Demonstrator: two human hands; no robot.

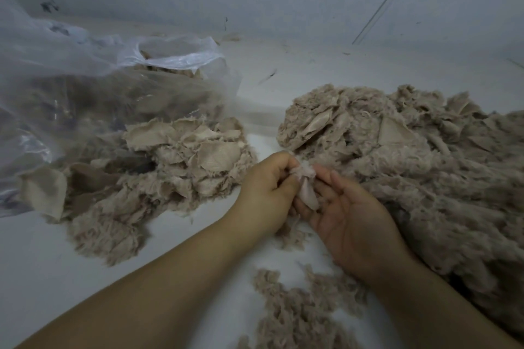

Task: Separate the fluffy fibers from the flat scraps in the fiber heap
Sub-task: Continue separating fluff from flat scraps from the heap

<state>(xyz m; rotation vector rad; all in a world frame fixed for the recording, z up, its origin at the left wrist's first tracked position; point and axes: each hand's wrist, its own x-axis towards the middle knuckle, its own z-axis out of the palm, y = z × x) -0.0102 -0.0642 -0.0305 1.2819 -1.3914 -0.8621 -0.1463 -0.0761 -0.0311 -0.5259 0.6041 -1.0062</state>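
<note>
**Sorting fluff from scraps, hands in the middle of it**

White floor (297,71) and a pale grey wall behind it, that's our whole setting. We take the big fiber heap (411,167) as the landmark: it fills the right side, fluffy beige stuff with flat scraps mixed in on top.

Just at the heap's left edge we have both hands together. Our left hand (269,193) has its fingers curled, pinching a small flat scrap (307,187). Our right hand (348,215) lies palm up, fingers loosely extended under that same scrap, touching it; its far side rests against the heap.

Left of the heap, across a strip of bare floor, sits the pile of flat scraps (181,161), fuzzier bits along its near side. Further left of that is a clear plastic bag (85,88) holding more of the material. Near side of the heap, by our forearms, lies a loose patch of fluffy fibers (300,309).
</note>
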